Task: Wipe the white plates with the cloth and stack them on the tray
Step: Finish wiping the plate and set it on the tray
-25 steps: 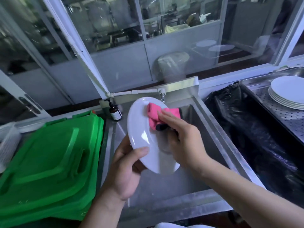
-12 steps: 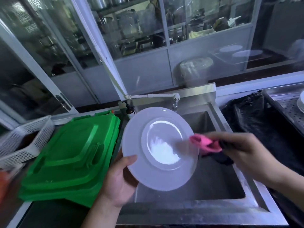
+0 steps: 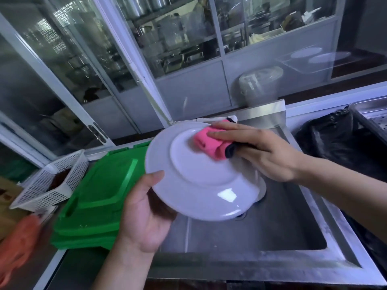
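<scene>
My left hand [image 3: 144, 214] grips a white plate [image 3: 201, 176] by its near-left rim and holds it above the steel sink [image 3: 293, 233], with the underside and its foot ring facing me. My right hand [image 3: 261, 151] presses a folded pink cloth [image 3: 211, 146] with a dark edge flat against the plate's far upper part, fingers stretched over the cloth. The metal tray [image 3: 370, 114] shows only as a corner at the right edge; no stacked plates are in sight.
A green plastic lid [image 3: 98, 197] lies left of the sink, with a white perforated basket [image 3: 50, 183] beyond it. A black bin bag [image 3: 339, 143] sits between sink and tray. A faucet tip [image 3: 232, 118] pokes out behind the plate. An orange blur [image 3: 18, 241] shows at the lower left.
The plate has been flipped from its face to its underside. My right hand moved the cloth from the plate's right rim onto its upper back. The view shifted left, hiding the stacked plates.
</scene>
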Action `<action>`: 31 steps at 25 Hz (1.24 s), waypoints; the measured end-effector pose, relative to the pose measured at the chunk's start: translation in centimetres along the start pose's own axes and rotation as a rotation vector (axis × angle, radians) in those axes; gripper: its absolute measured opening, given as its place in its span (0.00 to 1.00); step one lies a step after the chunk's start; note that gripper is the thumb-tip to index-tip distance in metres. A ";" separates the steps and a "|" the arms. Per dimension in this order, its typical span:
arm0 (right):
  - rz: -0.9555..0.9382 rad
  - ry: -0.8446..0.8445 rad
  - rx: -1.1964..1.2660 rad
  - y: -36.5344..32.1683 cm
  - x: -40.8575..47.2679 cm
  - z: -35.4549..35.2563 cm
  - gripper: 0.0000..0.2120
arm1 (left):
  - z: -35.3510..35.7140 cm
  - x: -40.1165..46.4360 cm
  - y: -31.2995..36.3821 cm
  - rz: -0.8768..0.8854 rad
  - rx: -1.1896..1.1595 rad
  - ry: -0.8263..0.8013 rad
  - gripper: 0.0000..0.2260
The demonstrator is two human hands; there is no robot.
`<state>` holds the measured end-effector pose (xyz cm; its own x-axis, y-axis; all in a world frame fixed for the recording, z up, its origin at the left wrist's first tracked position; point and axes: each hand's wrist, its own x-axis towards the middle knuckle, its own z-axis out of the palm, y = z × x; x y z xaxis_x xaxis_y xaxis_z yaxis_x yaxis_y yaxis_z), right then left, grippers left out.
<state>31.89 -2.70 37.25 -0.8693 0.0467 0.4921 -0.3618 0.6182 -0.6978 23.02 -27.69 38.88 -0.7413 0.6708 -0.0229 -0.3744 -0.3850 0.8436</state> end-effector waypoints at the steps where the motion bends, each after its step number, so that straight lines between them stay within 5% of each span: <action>1: 0.115 0.056 0.144 0.2 -0.3 0.5 0.27 | 0.3 0.0 0.3 0.036 -0.014 0.011 0.28; 4: 0.390 0.297 0.444 -0.5 -1.9 4.6 0.25 | 1.0 0.5 0.2 0.118 0.023 0.081 0.19; 8: 0.470 0.415 0.665 -3.6 -4.6 10.7 0.28 | 1.5 1.0 -1.5 0.256 0.189 0.118 0.21; 11: 0.437 0.440 0.516 -5.1 -5.9 12.7 0.26 | 1.4 0.9 -2.6 0.255 0.194 0.151 0.25; 14: 0.423 0.314 0.500 -6.1 -6.4 11.5 0.23 | 0.3 1.2 -2.9 0.170 0.114 0.168 0.26; 17: 0.469 -0.020 0.979 -6.9 -7.7 7.3 0.15 | -0.9 1.3 -2.9 -0.012 0.017 0.210 0.21; 19: 0.545 0.033 1.105 -6.8 -8.4 5.3 0.14 | -1.2 0.8 -3.5 -0.087 -0.016 0.218 0.22; 23: 0.454 0.473 0.354 -5.7 -6.6 5.6 0.24 | -0.4 0.2 -5.9 -0.091 0.113 0.185 0.25; 26: 0.289 0.428 -0.013 -6.1 -3.3 8.8 0.25 | 0.4 -0.2 -6.8 -0.148 0.046 0.088 0.23; 29: 0.303 0.253 -0.170 -7.3 -1.9 11.3 0.35 | 0.1 -0.6 -6.2 -0.181 -0.147 0.019 0.32; 31: 0.293 0.234 -0.182 -7.4 -1.9 11.8 0.32 | -0.6 -0.8 -5.6 -0.156 -0.200 -0.003 0.33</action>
<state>32.28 -16.60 35.38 -0.8189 0.4055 0.4061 -0.0265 0.6801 -0.7326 25.32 -26.44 33.81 -0.6642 0.7337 -0.1430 -0.5872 -0.3938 0.7072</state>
